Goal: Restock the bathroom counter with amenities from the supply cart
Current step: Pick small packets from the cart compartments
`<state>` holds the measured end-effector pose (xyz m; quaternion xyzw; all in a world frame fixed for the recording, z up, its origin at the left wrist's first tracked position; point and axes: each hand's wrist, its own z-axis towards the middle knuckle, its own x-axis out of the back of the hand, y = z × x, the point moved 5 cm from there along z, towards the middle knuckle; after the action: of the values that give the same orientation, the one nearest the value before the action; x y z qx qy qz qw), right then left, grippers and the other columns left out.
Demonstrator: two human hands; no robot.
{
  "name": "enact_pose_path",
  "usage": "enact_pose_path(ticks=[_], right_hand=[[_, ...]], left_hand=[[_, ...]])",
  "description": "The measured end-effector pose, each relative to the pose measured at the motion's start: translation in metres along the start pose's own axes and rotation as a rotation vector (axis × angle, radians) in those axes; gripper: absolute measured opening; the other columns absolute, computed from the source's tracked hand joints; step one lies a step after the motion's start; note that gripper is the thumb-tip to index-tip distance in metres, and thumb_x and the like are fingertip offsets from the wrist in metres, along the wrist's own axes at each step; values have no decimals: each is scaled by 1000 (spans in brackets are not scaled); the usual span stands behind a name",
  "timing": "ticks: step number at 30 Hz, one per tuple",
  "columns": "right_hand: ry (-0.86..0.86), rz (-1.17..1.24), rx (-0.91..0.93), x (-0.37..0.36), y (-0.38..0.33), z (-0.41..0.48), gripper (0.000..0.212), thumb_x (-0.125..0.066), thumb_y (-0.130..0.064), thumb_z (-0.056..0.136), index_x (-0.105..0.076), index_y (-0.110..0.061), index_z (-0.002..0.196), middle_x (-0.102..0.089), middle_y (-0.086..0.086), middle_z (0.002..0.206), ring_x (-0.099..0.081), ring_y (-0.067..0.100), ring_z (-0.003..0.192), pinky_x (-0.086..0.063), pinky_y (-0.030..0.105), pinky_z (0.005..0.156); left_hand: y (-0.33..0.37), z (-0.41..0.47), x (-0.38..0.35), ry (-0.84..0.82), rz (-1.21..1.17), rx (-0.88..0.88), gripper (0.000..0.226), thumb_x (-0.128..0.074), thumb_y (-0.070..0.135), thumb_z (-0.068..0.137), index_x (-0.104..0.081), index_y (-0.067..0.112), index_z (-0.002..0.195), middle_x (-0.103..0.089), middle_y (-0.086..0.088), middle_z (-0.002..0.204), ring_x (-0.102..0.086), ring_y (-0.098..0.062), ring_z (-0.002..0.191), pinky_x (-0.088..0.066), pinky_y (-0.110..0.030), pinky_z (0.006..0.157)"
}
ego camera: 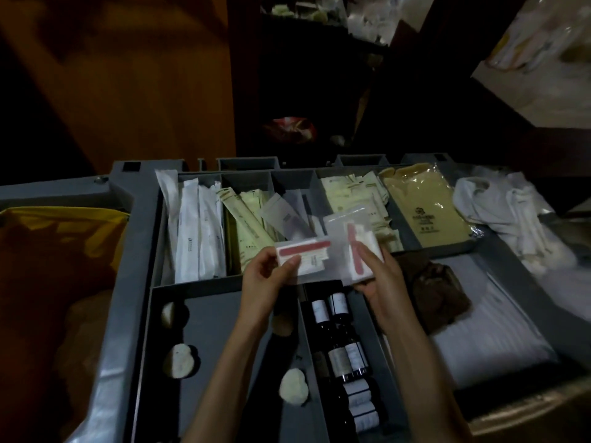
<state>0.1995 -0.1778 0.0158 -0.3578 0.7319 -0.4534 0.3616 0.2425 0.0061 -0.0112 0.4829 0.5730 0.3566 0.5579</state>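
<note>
I look down into the grey supply cart [134, 238], its top split into compartments. My left hand [265, 273] pinches a small clear packet with a pink nail file [303, 252] lying across it. My right hand [377, 273] holds a second clear packet [348, 231] with a pink file standing upright and white pads inside. Both packets hover above the middle of the cart, close together.
Long white sachets [195, 231] fill the back left compartment, cream sachets [351, 193] and a tan packet [425, 209] lie to the right. Dark bottles [342, 350] lie in a front slot. A yellow bag [54, 273] hangs at left, white cloths [505, 206] at right.
</note>
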Motion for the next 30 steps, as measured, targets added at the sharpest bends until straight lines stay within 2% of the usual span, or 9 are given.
enact_pose_path(ticks=[7, 12, 15, 18, 21, 24, 26, 28, 30], right_hand=[[-62, 186, -171, 29, 1, -32, 35, -47, -9, 97, -53, -13, 131, -65, 15, 120, -63, 33, 108, -51, 51, 93], [-18, 254, -71, 87, -22, -62, 46, -58, -16, 85, -54, -15, 130, -66, 12, 122, -65, 30, 109, -55, 41, 87], [49, 286, 22, 132, -32, -88, 34, -54, -14, 89, -59, -13, 122, -72, 8, 109, -70, 21, 96, -58, 30, 77], [238, 224, 34, 193, -29, -127, 21, -57, -20, 93, -65, -17, 112, -74, 8, 101, -71, 24, 93, -56, 38, 82], [475, 82, 62, 260, -25, -181, 39, -71, -47, 78, -69, -22, 108, -71, 11, 108, -68, 26, 97, -52, 46, 92], [617, 248, 153, 311, -26, -245, 36, -61, -41, 85, -66, -10, 103, -63, 27, 116, -64, 26, 94, -52, 45, 88], [586, 526, 202, 343, -20, -288, 33, -59, -41, 88, -68, -13, 103, -68, 18, 108, -65, 20, 93, -55, 33, 84], [706, 339, 267, 366, -11, -327, 24, -62, -26, 84, -68, -18, 106, -72, 10, 103, -70, 22, 93, -59, 34, 74], [751, 290, 288, 389, 1, -373, 36, -63, -16, 79, -63, -17, 115, -72, 7, 105, -70, 24, 95, -59, 32, 68]], left_hand=[[4, -22, -36, -84, 73, 16, 24, -65, -1, 84, -46, 7, 71, -63, -4, 63, -60, -12, 58, -50, -22, 54], [6, -65, -65, -69, 80, 46, 15, -66, 6, 85, -53, -1, 85, -61, 1, 55, -54, -10, 48, -45, -21, 45], [1, -93, -101, -114, 54, 104, 14, -67, 14, 84, -63, 12, 97, -71, 2, 74, -65, -13, 63, -50, -23, 52], [-6, -125, -161, -235, 41, 170, 21, -66, 11, 84, -66, 20, 103, -75, 4, 89, -71, -10, 77, -55, -19, 61], [-19, -167, -225, -434, 110, 219, 18, -66, 10, 85, -70, 14, 102, -75, -3, 92, -72, -14, 82, -55, -24, 65], [-41, -225, -275, -661, 199, 385, 15, -62, 18, 89, -69, 19, 102, -75, -2, 93, -72, -16, 85, -57, -28, 67], [-60, -266, -301, -780, 243, 477, 20, -63, 24, 88, -67, 20, 108, -75, -2, 97, -72, -19, 90, -58, -38, 79], [-77, -305, -323, -905, 304, 551, 33, -68, 33, 84, -64, 20, 114, -74, -3, 101, -71, -20, 92, -56, -43, 86], [-96, -355, -343, -1009, 373, 617, 29, -67, 32, 85, -61, 20, 111, -73, -4, 98, -72, -14, 79, -59, -28, 66]])
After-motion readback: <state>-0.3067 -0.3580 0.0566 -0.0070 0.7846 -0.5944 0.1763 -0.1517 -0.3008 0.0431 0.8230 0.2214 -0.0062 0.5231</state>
